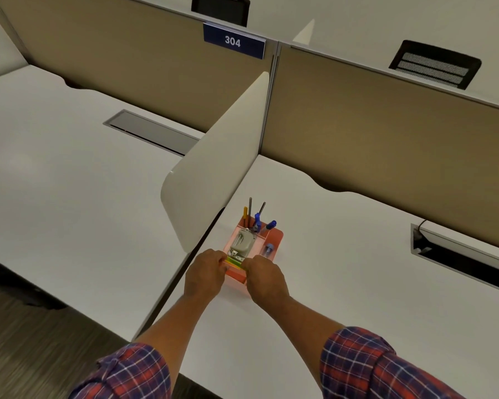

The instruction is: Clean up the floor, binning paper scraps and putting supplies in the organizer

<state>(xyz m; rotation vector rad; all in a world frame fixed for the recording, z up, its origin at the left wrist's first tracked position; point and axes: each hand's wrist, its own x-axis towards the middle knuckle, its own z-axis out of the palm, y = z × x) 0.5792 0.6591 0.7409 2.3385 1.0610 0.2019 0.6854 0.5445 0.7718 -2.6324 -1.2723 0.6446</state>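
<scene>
Sticky notes (233,262), a bright stack, sat over the front compartment of the pink organizer (276,237) on the desk (343,254), my left hand (205,273) and right hand (264,279) pinching its two ends. I judged this the stowing step; next I needed to press it down level and let go.

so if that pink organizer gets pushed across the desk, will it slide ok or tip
The pink organizer would probably slide rather than tip: it looks low and wide, sitting flat on the smooth white desk. The upright pens at its far end stand loosely and would likely rattle or lean. The stapler lying in it adds low weight, which should steady it.
</scene>
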